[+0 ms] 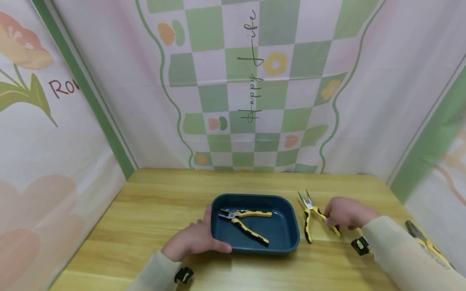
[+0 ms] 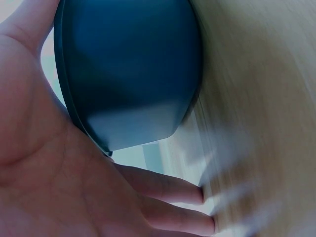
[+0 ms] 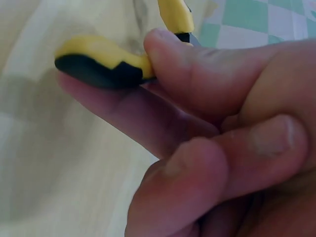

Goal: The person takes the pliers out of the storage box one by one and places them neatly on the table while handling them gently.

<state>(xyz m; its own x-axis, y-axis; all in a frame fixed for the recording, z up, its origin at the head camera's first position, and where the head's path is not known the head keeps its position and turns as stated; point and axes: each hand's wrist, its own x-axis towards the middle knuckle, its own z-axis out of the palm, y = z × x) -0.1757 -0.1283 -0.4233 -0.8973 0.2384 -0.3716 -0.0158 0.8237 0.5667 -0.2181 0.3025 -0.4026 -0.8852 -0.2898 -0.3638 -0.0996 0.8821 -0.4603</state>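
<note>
Left hand [image 1: 198, 239], unclenched, touches one tray [image 1: 282, 230]; right hand [image 1: 344, 212] pinches one of three pliers [image 1: 308, 207].

Lt. beige slvs [image 1: 404, 250] w/ small blk. boxy wrist units [image 1: 360, 245]

"What sort of place is this?"

"A draped booth, whether at home or elsewhere unclear: pale fabric hangings [image 1: 242, 95], printed with green checks and flowers, flank three sides of a flat, yellowish wood-grain table [image 1: 164, 198]."
</note>
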